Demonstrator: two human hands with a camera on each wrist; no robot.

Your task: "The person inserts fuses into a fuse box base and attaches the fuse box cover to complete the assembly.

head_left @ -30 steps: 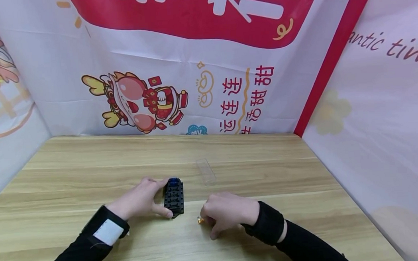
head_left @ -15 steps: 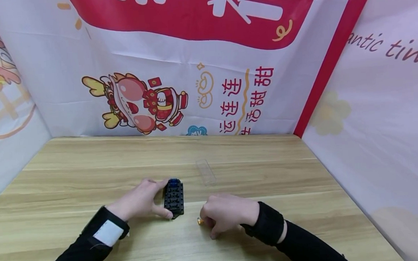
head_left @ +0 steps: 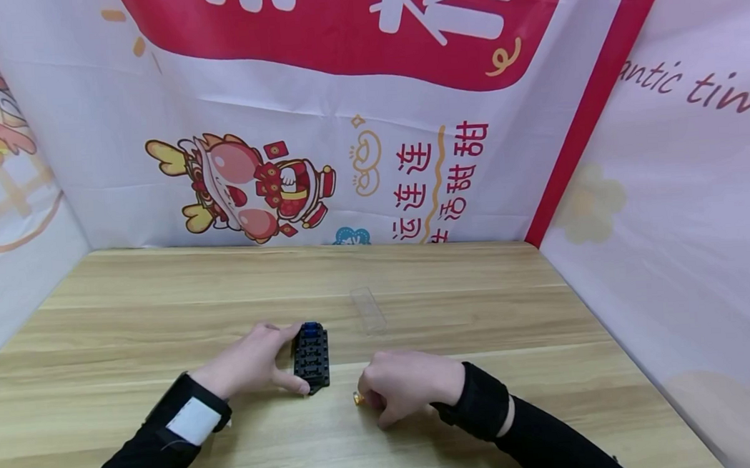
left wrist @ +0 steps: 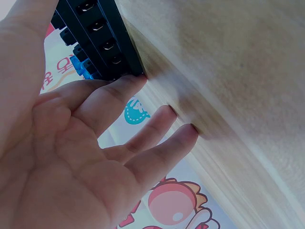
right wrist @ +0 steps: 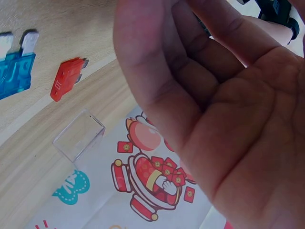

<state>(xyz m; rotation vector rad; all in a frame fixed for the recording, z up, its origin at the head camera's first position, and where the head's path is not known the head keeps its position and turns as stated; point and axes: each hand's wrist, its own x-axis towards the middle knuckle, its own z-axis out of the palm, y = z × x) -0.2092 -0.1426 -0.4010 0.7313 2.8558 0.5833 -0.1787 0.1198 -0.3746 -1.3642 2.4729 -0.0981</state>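
A black fuse box (head_left: 312, 359) lies on the table with a blue blade fuse (head_left: 310, 329) seated at its far end. My left hand (head_left: 256, 359) holds the box from the left, thumb at its near corner and a finger at its far end. In the left wrist view the other fingers spread down to the tabletop. To the right, my right hand (head_left: 410, 382) is low over the table with curled fingers, pinching what looks like a small orange blade fuse (head_left: 358, 399). Its fingertips are hidden in the right wrist view.
A loose blue blade fuse (right wrist: 18, 67) and a red one (right wrist: 66, 78) show in the right wrist view; the right hand hides them from the head view. Beyond lies a clear plastic cover (head_left: 369, 311). A printed cloth (head_left: 370, 155) stands behind the table (head_left: 160, 297).
The head view has tilted very slightly. Both hands, the fuse box and the orange fuse keep their places.
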